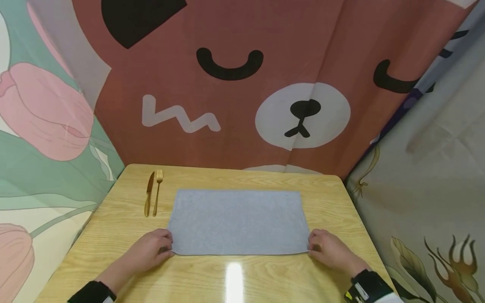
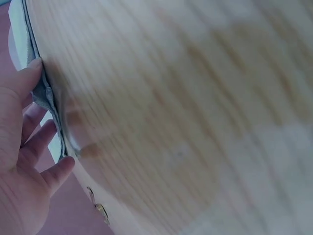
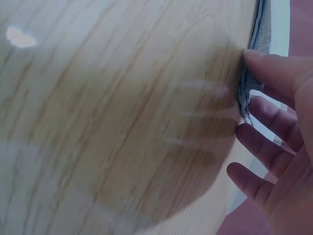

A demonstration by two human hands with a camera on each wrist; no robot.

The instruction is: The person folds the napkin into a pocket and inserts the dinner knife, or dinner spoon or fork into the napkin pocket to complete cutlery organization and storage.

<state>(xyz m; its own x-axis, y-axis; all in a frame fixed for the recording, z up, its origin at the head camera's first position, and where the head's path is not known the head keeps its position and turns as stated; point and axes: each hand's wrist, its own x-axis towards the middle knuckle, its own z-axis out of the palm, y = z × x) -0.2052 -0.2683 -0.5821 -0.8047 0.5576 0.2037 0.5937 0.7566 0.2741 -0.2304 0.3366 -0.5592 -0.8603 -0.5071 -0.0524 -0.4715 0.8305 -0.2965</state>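
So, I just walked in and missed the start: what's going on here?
A person's left hand and right hand are pinching the two near corners of a grey-blue cloth, which is spread on a wooden table. A knife and a fork lie side by side to the left of the cloth, with neither hand touching them.

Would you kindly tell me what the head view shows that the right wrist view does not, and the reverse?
Only the head view shows the gold-handled table knife, gold-coloured fork, left grip and bear-print curtain.

Only the right wrist view shows the palm side of the right grip and finger reflections on the wood-grain table.

Both show the right grip pinching the grey-blue cloth at its edge, and part of the table.
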